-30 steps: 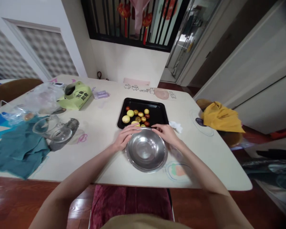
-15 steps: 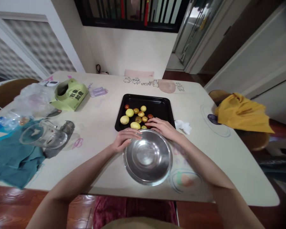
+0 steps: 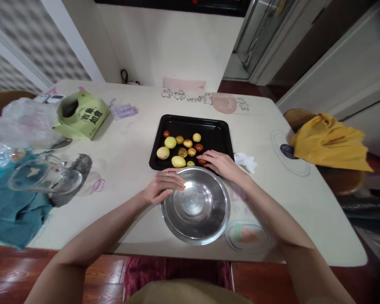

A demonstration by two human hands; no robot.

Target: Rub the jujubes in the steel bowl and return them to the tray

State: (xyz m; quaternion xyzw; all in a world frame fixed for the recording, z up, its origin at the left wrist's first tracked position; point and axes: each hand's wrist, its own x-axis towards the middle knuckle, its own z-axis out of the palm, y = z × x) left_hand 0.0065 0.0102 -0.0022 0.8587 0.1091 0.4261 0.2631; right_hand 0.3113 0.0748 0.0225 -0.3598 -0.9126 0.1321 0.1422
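Two hands at a metal bowl (image 3: 194, 211) and a black tray (image 3: 213, 128).
Left hand (image 3: 165, 185): loosely spread, gripping nothing visible, fingers over the bowl's far-left rim. Right hand (image 3: 221, 165): fingertips at a dark red fruit (image 3: 202, 162) in the tray's near right part; grip cannot be told. Bowl sits on the table (image 3: 120, 181), just nearside of the tray.

Bold black Chinese characters are standing out on the pale-green, open-topped cardboard box (image 3: 82, 117), the upper line reading 吉象 and the lower one 如意, while smaller print is running along the box's lower edge, too small to make out. On the white, smooth-topped table (image 3: 139, 139), purple pen marks (image 3: 112, 102) resembling handwriting are showing near the flat, pale-purple packet (image 3: 124, 111), but they are staying illegible.
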